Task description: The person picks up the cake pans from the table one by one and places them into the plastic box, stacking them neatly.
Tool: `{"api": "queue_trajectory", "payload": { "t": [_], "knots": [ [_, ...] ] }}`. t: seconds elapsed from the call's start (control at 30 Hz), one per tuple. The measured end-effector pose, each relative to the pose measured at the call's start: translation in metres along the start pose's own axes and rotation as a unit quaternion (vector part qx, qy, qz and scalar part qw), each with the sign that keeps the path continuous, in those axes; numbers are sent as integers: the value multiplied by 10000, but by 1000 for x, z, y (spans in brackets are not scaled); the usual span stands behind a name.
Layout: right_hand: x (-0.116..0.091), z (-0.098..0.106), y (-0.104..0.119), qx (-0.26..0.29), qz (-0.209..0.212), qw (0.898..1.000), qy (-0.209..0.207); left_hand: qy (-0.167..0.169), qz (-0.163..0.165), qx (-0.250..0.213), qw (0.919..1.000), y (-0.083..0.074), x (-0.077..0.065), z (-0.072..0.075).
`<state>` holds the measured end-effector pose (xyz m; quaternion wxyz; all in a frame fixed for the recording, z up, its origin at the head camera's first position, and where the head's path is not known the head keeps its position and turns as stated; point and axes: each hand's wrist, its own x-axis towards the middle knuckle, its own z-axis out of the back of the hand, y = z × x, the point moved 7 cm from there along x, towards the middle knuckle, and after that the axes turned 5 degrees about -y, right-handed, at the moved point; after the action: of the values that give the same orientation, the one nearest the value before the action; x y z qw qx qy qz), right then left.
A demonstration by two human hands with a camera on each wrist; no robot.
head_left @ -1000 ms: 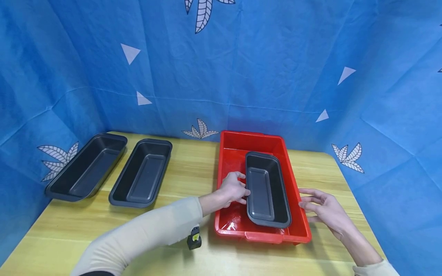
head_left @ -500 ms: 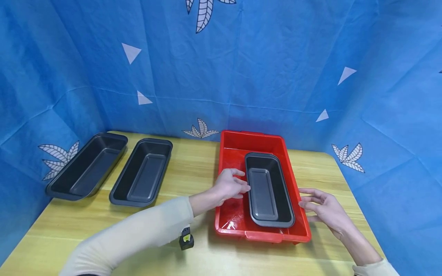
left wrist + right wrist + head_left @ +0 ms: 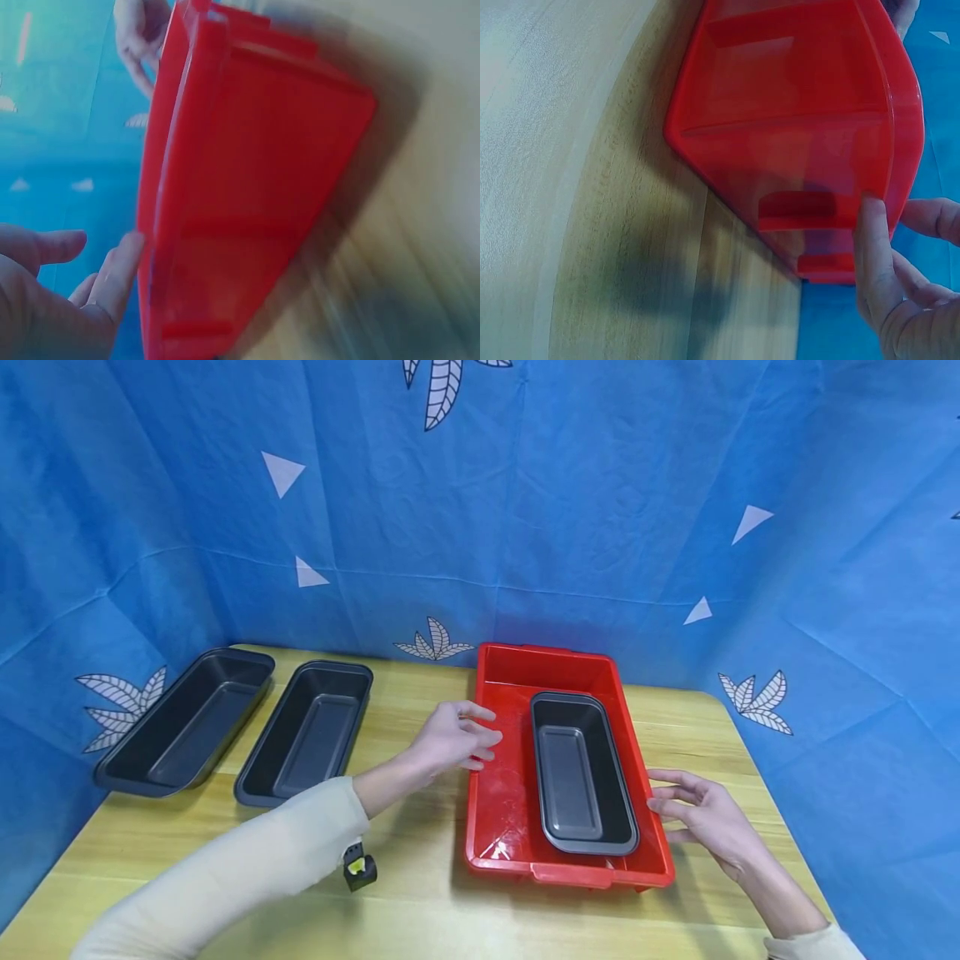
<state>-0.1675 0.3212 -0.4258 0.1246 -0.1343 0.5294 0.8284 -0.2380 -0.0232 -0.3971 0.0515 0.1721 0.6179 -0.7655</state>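
A dark loaf pan [image 3: 573, 777] lies inside a red plastic bin [image 3: 510, 793], towards its right wall. My left hand [image 3: 453, 739] is over the bin's left rim with its fingers loosely spread, holding nothing. In the left wrist view, thumb and fingers of the left hand [image 3: 82, 292] are apart beside the red wall. On the other side, my right hand [image 3: 705, 818] holds the bin's right rim. The right wrist view shows fingers [image 3: 876, 251] against the outer wall and the thumb at the rim's other side.
Two more dark loaf pans stand on the wooden table [image 3: 405, 877] at the left: a middle pan [image 3: 311, 735] and a far-left pan [image 3: 191, 727]. Blue printed cloth [image 3: 585, 510] hangs behind and at both sides. A small black device [image 3: 360, 870] is strapped to the left wrist.
My left hand has let go of the loaf pan and moved left, off it to the bin's rim. The pan's near end has shifted slightly right. My right hand stays put.
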Motion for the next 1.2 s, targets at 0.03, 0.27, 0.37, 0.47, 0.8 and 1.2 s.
{"api": "queue_trajectory", "payload": {
  "t": [0.03,0.27,0.37,0.47,0.8,1.2],
  "knots": [
    [0,0,0,-6,8,10000,2,-34,-26,21,10000,-1,1,6],
    [0,0,1,-17,47,10000,19,-213,-229,222,9993,0,4,44],
    [0,0,0,-48,30,10000,10,-305,-239,321,9987,3,4,60],
    [0,0,1,-59,25,10000,6,-358,-285,432,9980,5,3,77],
    [0,1,1,36,15,10000,3,-461,-365,785,9952,12,-7,128],
    [0,1,2,53,0,10000,42,-738,-434,1150,9897,23,-22,180]
  ]
}}
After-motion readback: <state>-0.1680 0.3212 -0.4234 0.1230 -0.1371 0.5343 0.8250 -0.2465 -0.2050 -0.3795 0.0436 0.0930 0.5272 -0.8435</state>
